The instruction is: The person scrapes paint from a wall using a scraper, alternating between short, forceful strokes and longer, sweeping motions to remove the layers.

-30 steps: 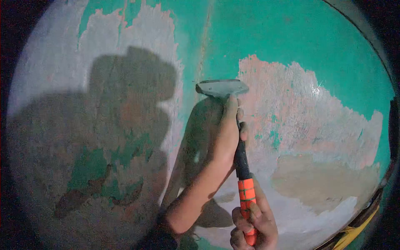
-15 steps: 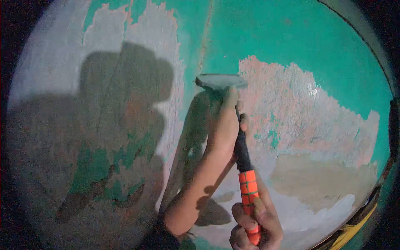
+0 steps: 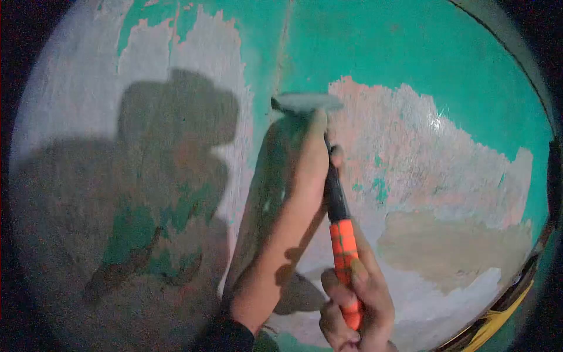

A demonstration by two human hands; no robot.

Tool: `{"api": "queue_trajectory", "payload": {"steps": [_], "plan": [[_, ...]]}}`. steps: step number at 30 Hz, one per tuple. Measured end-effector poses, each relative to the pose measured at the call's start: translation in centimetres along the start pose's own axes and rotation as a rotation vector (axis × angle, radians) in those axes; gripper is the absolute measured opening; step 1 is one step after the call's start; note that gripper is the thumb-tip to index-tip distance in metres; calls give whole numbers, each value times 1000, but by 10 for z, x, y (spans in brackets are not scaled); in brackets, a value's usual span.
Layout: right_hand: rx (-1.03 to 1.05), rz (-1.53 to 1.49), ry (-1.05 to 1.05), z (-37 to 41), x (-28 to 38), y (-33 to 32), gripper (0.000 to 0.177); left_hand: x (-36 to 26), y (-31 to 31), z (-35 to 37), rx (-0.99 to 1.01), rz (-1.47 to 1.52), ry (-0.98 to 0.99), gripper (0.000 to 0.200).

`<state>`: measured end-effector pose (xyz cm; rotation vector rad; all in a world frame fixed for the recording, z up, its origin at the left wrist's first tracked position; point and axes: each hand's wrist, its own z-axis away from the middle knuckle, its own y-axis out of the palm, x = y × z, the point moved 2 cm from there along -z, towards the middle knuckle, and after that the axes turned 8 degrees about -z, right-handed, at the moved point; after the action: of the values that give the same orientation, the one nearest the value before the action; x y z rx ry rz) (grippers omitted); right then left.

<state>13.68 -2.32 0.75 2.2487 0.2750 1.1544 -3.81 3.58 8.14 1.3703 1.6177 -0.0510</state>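
Note:
A long-handled scraper (image 3: 344,237) with a wide metal blade, a black shaft and an orange grip is held upright against a wall (image 3: 422,152) of peeling green paint. My left hand (image 3: 318,141) is closed around the black shaft just below the blade, its fingers partly hidden behind. Lower down, my right hand (image 3: 362,299) wraps round the orange grip near its end. The blade lies on the green paint, between two bared pale areas, and looks slightly blurred.
A dark shadow (image 3: 176,135) of a head and arms covers the wall's left side. Green patches (image 3: 132,226) remain within the scraped area. Something yellow (image 3: 498,320) lies along the lower right edge, and a dark vertical edge (image 3: 553,182) bounds the right.
Both hands and the scraper have moved upward along the wall and slightly left, bringing the blade higher on the green paint. The view has shifted a little too.

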Motion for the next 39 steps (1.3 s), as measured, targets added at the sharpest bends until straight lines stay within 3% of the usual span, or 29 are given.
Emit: {"api": "queue_trajectory", "payload": {"steps": [5, 16, 21, 24, 39], "plan": [[17, -10, 7, 4, 5, 0, 49, -1, 6, 9, -42, -10, 78, 30], [20, -27, 32, -1, 9, 5, 49, -9, 8, 2, -22, 5, -2, 29], [11, -15, 4, 5, 8, -3, 48, -1, 8, 7, -42, -17, 117, 27], [10, -30, 18, 3, 12, -3, 47, -8, 13, 0, -94, 60, 10, 28], [-22, -41, 49, 2, 14, -4, 50, -5, 11, -3, -19, 67, 24, 29]]}}
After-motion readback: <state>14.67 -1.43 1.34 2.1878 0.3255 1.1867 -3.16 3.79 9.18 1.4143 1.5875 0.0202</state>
